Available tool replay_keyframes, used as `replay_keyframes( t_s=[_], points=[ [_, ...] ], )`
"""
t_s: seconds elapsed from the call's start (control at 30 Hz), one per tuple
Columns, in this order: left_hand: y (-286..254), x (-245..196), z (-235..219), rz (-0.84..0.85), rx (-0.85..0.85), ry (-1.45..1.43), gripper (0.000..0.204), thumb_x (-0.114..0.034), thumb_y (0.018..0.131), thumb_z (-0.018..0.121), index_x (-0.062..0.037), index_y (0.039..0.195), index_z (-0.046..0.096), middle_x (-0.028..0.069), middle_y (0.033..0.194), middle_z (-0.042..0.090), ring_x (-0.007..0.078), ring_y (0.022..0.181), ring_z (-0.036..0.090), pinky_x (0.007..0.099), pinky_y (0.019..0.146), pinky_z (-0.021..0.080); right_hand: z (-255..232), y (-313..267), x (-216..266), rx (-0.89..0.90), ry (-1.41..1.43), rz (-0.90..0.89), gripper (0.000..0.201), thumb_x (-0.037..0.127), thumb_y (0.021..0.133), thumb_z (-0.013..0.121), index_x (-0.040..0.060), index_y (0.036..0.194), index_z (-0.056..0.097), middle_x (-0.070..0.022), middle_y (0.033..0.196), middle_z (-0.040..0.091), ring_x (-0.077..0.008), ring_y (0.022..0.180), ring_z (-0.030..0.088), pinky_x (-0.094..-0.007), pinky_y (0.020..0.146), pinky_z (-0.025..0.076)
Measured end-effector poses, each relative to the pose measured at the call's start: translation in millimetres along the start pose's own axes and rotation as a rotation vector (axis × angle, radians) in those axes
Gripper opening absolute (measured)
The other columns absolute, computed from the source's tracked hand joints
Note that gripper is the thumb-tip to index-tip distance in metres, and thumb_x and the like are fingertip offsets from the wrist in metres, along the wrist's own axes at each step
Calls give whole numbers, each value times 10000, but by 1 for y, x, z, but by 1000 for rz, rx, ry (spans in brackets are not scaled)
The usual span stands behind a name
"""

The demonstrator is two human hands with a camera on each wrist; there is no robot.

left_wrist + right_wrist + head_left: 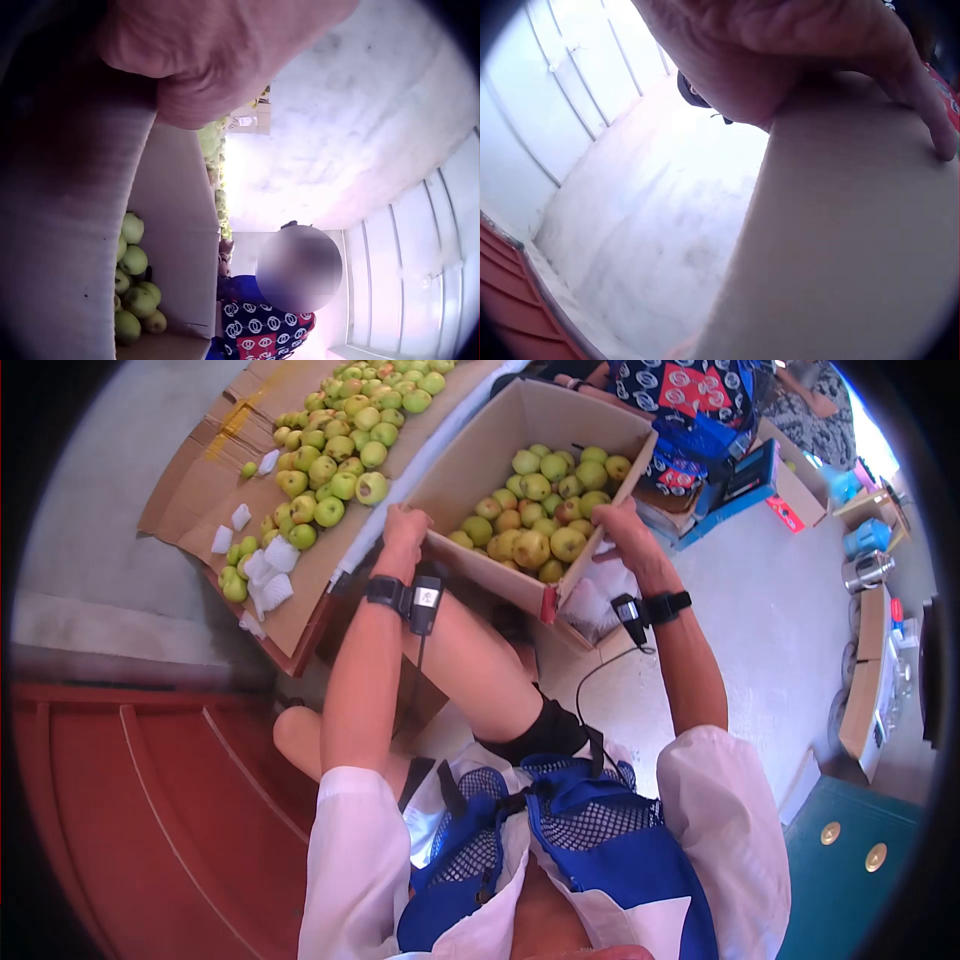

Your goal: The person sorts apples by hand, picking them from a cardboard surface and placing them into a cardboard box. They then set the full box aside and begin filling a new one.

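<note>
A cardboard box [490,572] holding many green-yellow apples [535,510] is tilted toward me in the head view. My left hand [405,532] grips its rim at the near left corner. On the right-hand rim is my right hand [628,532], its fingers over the edge. The left wrist view shows the left hand [217,52] at the box's top edge, with apples [139,300] inside. In the right wrist view the right hand [802,52] holds the wall's edge, one finger [930,120] lying along the cardboard face.
Left of the box, loose apples [340,475] and white foam nets [270,575] lie on flattened cardboard [185,500]. Another person in patterned clothing [690,395] sits beyond the box. Blue boxes [745,485] stand at right, a red panel [160,810] at lower left.
</note>
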State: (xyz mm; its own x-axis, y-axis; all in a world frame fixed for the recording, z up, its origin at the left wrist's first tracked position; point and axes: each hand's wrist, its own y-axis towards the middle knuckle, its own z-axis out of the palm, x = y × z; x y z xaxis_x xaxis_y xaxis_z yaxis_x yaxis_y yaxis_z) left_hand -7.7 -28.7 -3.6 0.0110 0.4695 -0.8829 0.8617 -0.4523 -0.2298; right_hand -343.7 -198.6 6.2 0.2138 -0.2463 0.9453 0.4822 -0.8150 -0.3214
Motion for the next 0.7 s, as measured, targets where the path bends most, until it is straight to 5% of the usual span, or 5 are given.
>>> replay_keyframes(
  t_s=[0.2, 0.37, 0.53, 0.7],
  points=[
    [0, 10, -6, 46, 31, -45, 518, -33, 819, 670, 18, 1332, 623, 185, 1123, 716, 297, 965, 702, 434, 835, 562, 8, -21, 5, 18, 32, -12, 741, 254, 925, 675, 27, 1517, 292, -230, 1350, 528, -417, 1197, 621, -645, 795, 646],
    [-2, 8, -18, 30, 32, -86, 469, 0, 826, 658, 21, 1294, 631, 150, 1086, 706, 274, 943, 688, 434, 838, 551, 35, -44, 16, -74, 25, -3, 827, 223, 915, 692, 24, 1548, 199, -260, 1385, 513, -441, 1209, 634, -624, 786, 645],
    [33, 34, -36, 66, 98, -49, 399, 20, 845, 661, 29, 1244, 653, 146, 1071, 709, 262, 927, 668, 432, 831, 538, 53, -17, -38, -143, -36, -176, 954, 214, 907, 698, 0, 1602, 81, -294, 1417, 491, -433, 1142, 673, -591, 742, 650],
    [19, 30, -37, -2, 65, -81, 405, 8, 848, 666, 19, 1253, 659, 144, 1092, 707, 260, 954, 664, 433, 836, 531, 55, -44, -14, -119, 0, -94, 941, 259, 928, 668, 21, 1631, 89, -286, 1458, 475, -428, 1205, 657, -547, 730, 664]
  ],
)
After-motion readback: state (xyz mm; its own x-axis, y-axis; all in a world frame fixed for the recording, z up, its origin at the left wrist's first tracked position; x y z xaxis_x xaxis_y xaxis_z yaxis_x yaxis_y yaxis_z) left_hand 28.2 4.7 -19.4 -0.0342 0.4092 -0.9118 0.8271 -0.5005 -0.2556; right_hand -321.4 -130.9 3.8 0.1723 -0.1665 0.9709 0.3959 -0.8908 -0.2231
